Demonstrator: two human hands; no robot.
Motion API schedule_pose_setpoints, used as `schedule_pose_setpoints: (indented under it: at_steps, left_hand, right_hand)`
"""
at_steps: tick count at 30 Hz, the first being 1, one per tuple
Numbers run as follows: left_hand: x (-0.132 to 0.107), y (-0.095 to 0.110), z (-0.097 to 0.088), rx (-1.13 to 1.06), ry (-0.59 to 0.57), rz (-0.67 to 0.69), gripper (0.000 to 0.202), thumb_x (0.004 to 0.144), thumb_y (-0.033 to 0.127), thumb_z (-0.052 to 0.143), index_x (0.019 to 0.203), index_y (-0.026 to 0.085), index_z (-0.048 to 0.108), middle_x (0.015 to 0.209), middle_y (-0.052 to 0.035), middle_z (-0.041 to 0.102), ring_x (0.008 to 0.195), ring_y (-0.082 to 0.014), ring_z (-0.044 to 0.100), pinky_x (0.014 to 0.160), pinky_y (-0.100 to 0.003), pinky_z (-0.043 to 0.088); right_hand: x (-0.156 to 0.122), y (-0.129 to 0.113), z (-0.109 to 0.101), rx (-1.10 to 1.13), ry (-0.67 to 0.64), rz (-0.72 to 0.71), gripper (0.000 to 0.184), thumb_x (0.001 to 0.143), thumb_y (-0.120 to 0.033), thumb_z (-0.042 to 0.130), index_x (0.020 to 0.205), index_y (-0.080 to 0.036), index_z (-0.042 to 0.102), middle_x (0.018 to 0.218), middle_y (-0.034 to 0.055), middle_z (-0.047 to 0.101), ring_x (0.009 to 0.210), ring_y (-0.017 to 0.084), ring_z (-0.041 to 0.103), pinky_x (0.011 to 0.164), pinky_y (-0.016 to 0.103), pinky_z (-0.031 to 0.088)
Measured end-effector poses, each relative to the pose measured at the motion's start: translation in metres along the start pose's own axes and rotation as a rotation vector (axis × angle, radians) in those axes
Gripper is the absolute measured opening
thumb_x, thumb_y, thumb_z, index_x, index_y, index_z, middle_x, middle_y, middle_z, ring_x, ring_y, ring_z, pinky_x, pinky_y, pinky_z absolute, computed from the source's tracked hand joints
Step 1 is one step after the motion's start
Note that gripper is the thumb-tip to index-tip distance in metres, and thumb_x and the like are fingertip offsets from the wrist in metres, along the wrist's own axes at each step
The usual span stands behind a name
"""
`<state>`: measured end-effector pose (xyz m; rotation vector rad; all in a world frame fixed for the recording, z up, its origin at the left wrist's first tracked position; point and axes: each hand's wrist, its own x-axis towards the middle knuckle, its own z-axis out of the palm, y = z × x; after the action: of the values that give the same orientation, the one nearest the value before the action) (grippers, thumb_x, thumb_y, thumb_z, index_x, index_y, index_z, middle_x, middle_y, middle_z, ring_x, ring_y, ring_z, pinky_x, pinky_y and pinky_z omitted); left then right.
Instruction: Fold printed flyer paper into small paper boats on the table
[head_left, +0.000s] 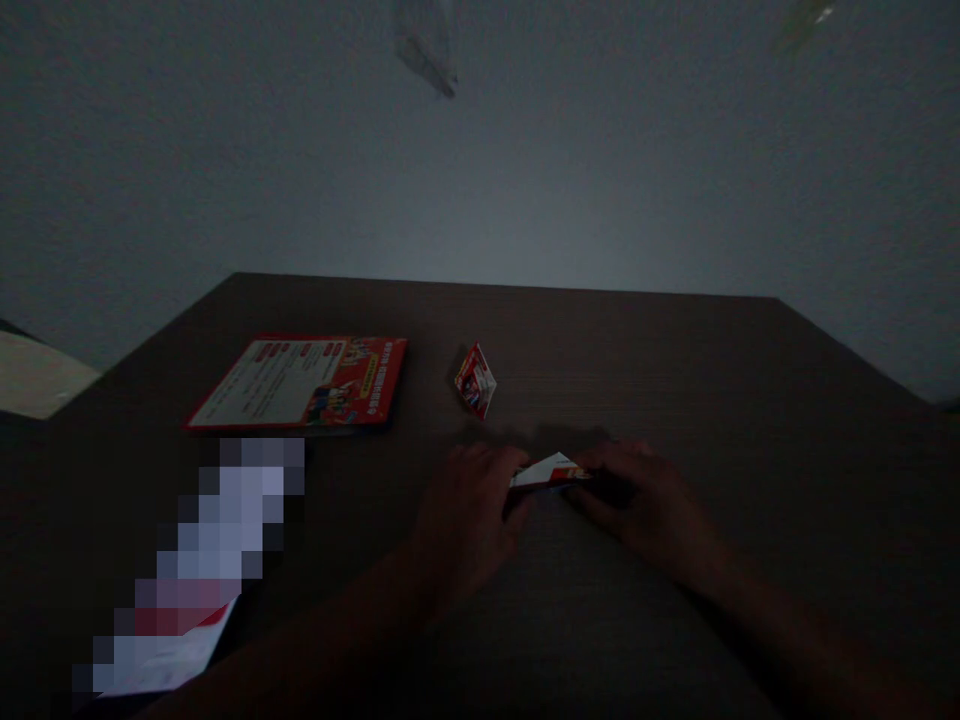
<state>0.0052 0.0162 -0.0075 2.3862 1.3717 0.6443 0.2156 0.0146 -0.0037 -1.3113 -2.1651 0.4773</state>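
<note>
Scanning the dark wooden table [675,380]: a red-and-white printed flyer [300,385] lies far left; near centre, left hand [469,510] and right hand [637,500] each pinch an end of a small folded red-and-white paper [550,470] — light, limp, easily creased, I judge — best gripped at its edges.

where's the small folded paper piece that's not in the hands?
Head view: the small folded paper piece sits on the table near centre, just beyond the left hand and right of the red flyer, apart from both.
</note>
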Motion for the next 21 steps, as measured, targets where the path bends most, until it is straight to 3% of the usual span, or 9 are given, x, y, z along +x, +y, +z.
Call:
schedule_pose_setpoints:
  at_steps: [5,11,16,21]
  left_hand:
    - [-0.001,0.000,-0.002,0.145,-0.062,0.178,0.008,0.087,0.021,0.052,0.092,0.018,0.058,0.089,-0.0036,0.062,0.085,-0.0200,0.053,0.076,-0.035,0.041]
    - [-0.006,0.006,-0.008,0.330,-0.136,0.368,0.013,0.089,0.018,0.047,0.090,0.016,0.060,0.084,-0.0034,0.060,0.078,-0.0195,0.052,0.069,-0.034,0.041]
    - [-0.014,0.016,-0.009,0.440,-0.156,0.385,0.016,0.087,0.015,0.045,0.093,0.013,0.060,0.087,-0.0053,0.058,0.081,-0.0205,0.051,0.074,-0.036,0.042]
    - [-0.020,0.024,-0.008,0.493,-0.182,0.324,0.020,0.085,0.014,0.045,0.097,0.012,0.061,0.092,-0.0071,0.057,0.084,-0.0220,0.050,0.075,-0.036,0.044]
  right_hand:
    - [0.000,0.000,0.000,0.003,-0.028,-0.160,0.012,0.081,-0.014,0.062,0.090,-0.022,0.061,0.086,0.0001,0.070,0.077,0.016,0.063,0.076,0.035,0.039]
    - [-0.005,-0.006,-0.008,-0.071,-0.148,-0.295,0.022,0.078,-0.007,0.058,0.095,-0.021,0.061,0.096,0.0029,0.068,0.091,0.019,0.061,0.084,0.038,0.040]
    - [-0.011,-0.019,-0.013,-0.215,-0.298,-0.270,0.024,0.083,-0.015,0.055,0.106,-0.021,0.061,0.105,0.0051,0.065,0.100,0.022,0.057,0.093,0.042,0.040]
    - [-0.018,-0.032,-0.012,-0.316,-0.332,-0.282,0.035,0.085,-0.018,0.051,0.120,-0.018,0.057,0.119,0.0079,0.062,0.113,0.024,0.054,0.105,0.045,0.037]
